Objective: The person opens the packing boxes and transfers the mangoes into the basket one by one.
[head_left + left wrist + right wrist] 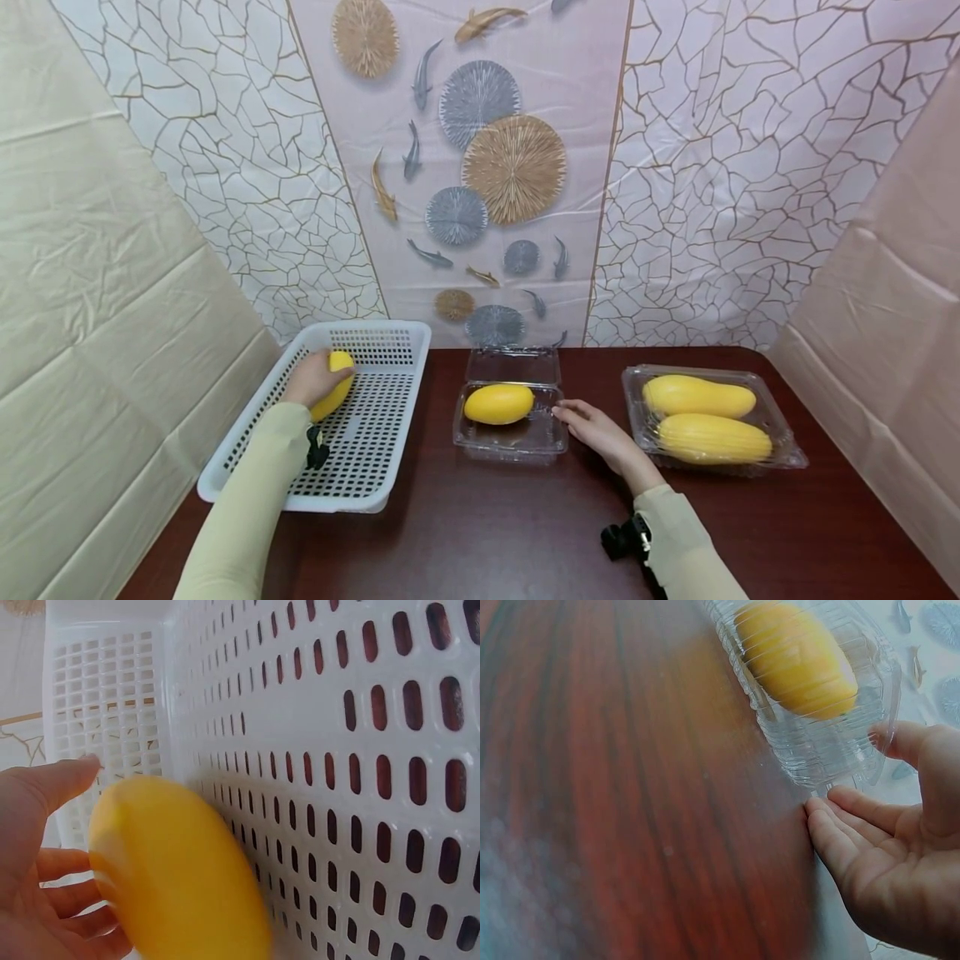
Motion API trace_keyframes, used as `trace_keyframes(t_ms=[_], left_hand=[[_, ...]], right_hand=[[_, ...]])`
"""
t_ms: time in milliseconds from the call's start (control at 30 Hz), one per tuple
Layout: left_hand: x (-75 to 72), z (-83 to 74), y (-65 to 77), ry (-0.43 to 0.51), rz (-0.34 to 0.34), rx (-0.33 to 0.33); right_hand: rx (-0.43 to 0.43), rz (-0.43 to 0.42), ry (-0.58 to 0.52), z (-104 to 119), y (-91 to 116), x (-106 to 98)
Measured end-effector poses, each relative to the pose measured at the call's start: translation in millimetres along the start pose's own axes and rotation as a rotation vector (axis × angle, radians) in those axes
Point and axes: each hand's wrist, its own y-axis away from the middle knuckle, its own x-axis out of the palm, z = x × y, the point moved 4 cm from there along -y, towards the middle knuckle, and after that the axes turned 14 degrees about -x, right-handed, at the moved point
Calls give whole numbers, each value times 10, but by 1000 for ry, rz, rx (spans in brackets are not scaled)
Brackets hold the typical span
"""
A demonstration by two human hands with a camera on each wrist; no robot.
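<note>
In the white slotted basket (378, 492), my left hand (309, 379) holds a smooth yellow oval fruit (333, 400), thumb on one side and fingers on the other. The left wrist view shows this fruit (176, 877) close up and slightly blurred, against the basket's slotted surface (300, 712). My right hand (596, 429) pinches the right edge of a clear plastic container (510, 448). Its thumb is at the rim and its fingers lower down, as the right wrist view shows. Another yellow oval fruit (498, 404) lies in this container, towards its left, and the lid (513, 364) stands raised behind.
To the right is a larger clear plastic container (783, 446) with two long yellow squash-like fruits (712, 439) inside. All stand on a dark red-brown wooden table (465, 533). Cloth hangs behind and on both sides, with a fish-patterned panel (480, 275) at the back.
</note>
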Motion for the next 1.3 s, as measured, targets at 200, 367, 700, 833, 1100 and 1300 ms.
trace_keyframes(t_ms=[200, 367, 700, 833, 1100, 1300], left_hand=[[-10, 19, -11, 15, 15, 8], [18, 44, -38, -5, 21, 1], [18, 29, -37, -13, 26, 0], [-7, -8, -14, -26, 18, 14], [-85, -177, 92, 41, 24, 53], [-116, -519, 153, 161, 13, 131]], right_hand=[[-8, -1, -9, -9, -14, 8], [-10, -1, -24, -17, -11, 8], [-2, 2, -31, -13, -17, -4], [9, 5, -32, -31, -8, -10], [-4, 8, -40, -49, -4, -2], [-2, 1, -41, -39, -7, 4]])
